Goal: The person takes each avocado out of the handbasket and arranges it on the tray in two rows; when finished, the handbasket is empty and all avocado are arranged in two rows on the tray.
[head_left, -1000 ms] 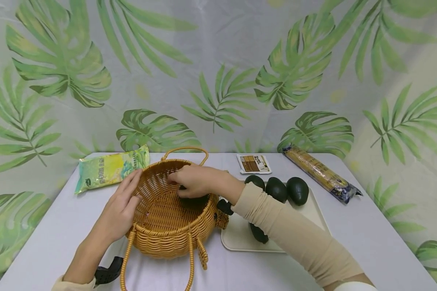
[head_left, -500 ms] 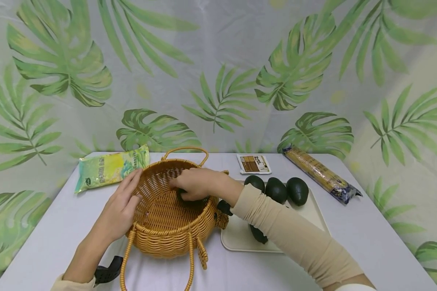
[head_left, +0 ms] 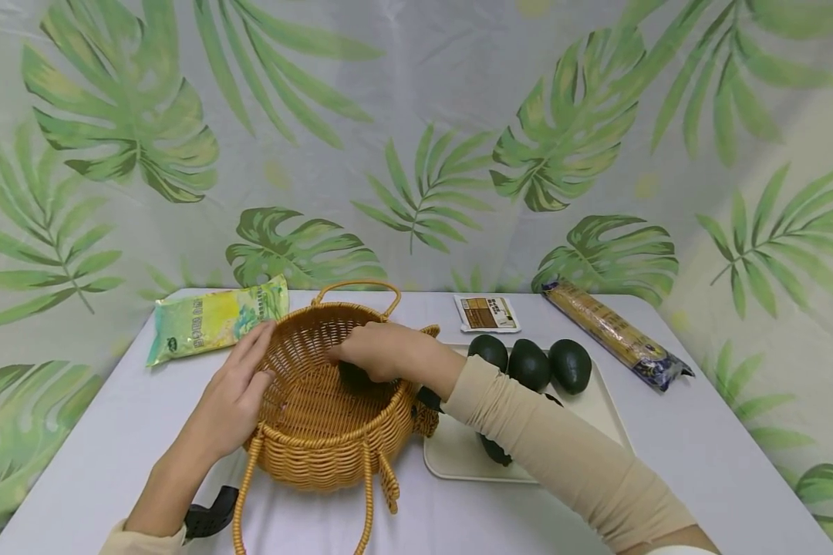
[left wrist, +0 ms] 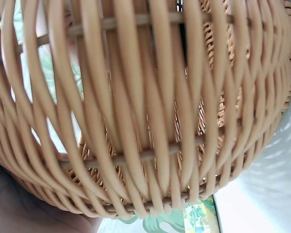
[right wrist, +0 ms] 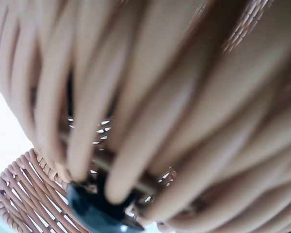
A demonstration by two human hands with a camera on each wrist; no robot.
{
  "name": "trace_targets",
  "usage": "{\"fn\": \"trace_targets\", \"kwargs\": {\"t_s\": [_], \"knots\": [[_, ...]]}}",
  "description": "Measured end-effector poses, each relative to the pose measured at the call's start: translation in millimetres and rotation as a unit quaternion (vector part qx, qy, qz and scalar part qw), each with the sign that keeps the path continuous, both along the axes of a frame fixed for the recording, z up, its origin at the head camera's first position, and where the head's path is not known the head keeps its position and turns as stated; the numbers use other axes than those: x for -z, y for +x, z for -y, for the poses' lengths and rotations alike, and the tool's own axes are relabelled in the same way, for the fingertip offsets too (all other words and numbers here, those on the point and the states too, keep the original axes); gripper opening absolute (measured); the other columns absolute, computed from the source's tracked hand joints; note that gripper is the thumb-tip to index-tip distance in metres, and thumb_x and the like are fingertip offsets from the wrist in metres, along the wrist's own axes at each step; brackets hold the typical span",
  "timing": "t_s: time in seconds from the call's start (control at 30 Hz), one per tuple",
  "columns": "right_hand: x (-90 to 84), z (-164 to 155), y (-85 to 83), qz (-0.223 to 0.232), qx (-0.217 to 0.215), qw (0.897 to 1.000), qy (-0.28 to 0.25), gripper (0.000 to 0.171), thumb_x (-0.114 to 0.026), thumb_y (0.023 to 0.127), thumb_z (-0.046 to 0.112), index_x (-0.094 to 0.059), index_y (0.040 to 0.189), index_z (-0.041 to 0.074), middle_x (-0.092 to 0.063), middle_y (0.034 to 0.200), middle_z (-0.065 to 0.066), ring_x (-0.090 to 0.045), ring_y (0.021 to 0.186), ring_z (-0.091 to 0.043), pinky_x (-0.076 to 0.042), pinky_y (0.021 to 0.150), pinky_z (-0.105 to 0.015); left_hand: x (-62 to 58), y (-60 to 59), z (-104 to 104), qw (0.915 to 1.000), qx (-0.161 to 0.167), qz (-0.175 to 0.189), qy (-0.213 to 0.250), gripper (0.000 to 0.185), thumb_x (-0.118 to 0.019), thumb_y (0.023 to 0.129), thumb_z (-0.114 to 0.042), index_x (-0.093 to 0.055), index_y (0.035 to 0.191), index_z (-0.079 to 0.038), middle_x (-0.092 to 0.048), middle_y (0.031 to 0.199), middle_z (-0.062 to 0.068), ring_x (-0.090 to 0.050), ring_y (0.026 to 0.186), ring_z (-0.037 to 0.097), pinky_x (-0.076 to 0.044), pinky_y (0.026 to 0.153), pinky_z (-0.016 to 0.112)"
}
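Note:
My right hand (head_left: 382, 351) is down inside the brown wicker basket (head_left: 319, 462), its fingers curled over a dark green avocado (head_left: 359, 379) at the basket's right inner side. The hand hides the avocado's top. On the basket's left side my left hand (head_left: 232, 397) rests against the outside, fingers fairly straight toward the rim and thumb at the edge. The basket's woven wall (left wrist: 136, 97) fills the left wrist view. In the right wrist view the wall (right wrist: 150, 97) stands close, with a glossy dark round piece (right wrist: 99, 208) and a woven fan-shaped piece (right wrist: 31, 194) below.
A cream tray (head_left: 458, 466) to the right holds several avocados (head_left: 529, 365), partly behind the right forearm. A yellow-green packet (head_left: 215, 322) lies behind the basket at left. A small brown-and-white packet (head_left: 487, 314) and a long noodle-like packet (head_left: 614, 331) lie toward the back right.
My right hand has shifted slightly right and downward within the basket, and more of the avocado shows beneath its fingers. The left hand stays in place at the basket's side.

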State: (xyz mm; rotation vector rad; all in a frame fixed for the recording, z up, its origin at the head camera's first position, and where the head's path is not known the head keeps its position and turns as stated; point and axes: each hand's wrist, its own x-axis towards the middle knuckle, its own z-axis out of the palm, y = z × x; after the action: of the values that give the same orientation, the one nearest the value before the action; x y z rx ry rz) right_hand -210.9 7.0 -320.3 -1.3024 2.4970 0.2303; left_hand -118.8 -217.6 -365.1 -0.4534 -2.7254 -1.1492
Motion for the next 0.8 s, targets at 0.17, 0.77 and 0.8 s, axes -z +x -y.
{"fn": "trace_targets", "kwargs": {"t_s": [0.17,0.77,0.8], "knots": [[-1.0,-0.2,2.1,0.001,0.002,1.0,0.004,0.054,-0.064,0.098,-0.005,-0.063,0.143,0.024,-0.068,0.136,0.003,-0.067,0.118,-0.02,-0.058,0.091,-0.034,-0.3,-0.1,-0.4,1.0,0.0,-0.002,-0.001,0.06,-0.035,0.108,-0.013,-0.018,0.166,-0.007,-0.015,0.171,0.019,-0.016,0.156,0.046,-0.022,0.118,0.07],[-2.1,0.2,3.5,0.006,-0.004,0.999,0.036,0.055,-0.061,0.1,-0.005,-0.057,0.149,0.019,-0.054,0.151,-0.003,-0.058,0.132,-0.02,-0.053,0.1,-0.029,-1.2,1.0,-1.1,1.0,-0.004,-0.002,-0.002,0.06,-0.036,0.108,-0.013,-0.02,0.166,-0.007,-0.016,0.171,0.017,-0.017,0.156,0.045,-0.023,0.118,0.069],[-1.9,0.3,3.8,0.008,0.0,0.999,0.037,0.055,-0.061,0.1,-0.006,-0.058,0.149,0.018,-0.058,0.148,-0.003,-0.06,0.131,-0.021,-0.053,0.101,-0.03,-1.2,0.9,-1.1,1.0,-0.004,-0.002,-0.002,0.06,-0.036,0.108,-0.013,-0.02,0.166,-0.007,-0.016,0.171,0.017,-0.017,0.156,0.045,-0.023,0.118,0.069]]}}
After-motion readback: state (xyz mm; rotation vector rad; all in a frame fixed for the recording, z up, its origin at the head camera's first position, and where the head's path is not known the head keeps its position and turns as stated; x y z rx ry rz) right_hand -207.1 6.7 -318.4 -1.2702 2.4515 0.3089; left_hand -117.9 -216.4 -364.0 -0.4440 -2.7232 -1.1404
